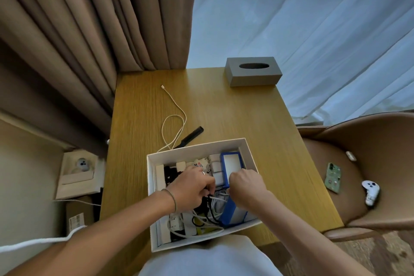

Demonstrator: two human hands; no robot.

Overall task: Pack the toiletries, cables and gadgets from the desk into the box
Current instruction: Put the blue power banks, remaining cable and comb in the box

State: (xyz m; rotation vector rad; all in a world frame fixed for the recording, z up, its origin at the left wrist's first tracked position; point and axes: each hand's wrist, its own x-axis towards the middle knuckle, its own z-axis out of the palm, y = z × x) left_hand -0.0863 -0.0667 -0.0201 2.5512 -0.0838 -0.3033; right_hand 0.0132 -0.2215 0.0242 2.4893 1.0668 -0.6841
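Box (pixel 197 148): white, open-topped, at the near edge of the wooden desk (pixel 246 119), in front of you.
Box contents: tangled black and white cables (pixel 215 208), white adapters (pixel 216 163) at the far side, a blue-framed case (pixel 231 213) along the right wall.
Left hand (pixel 190 188): yours, inside the box, fingers curled down into the cables; it seems to pinch a white one, though the exact grip is hidden.
Right hand (pixel 245 184): yours, over the blue-framed case, fingers curled under; what they hold, you cannot tell.
Loose cable (pixel 173 119): cream, looped on the desk just beyond the box.
Comb (pixel 190 136): black, just right of the loose cable, near end touching the box's far wall.
Tissue holder (pixel 253 71): grey, far right corner of the desk.
Chair (pixel 369 141): brown, right of the desk; a phone (pixel 333 177) and a white controller (pixel 370 191) lie on its seat.
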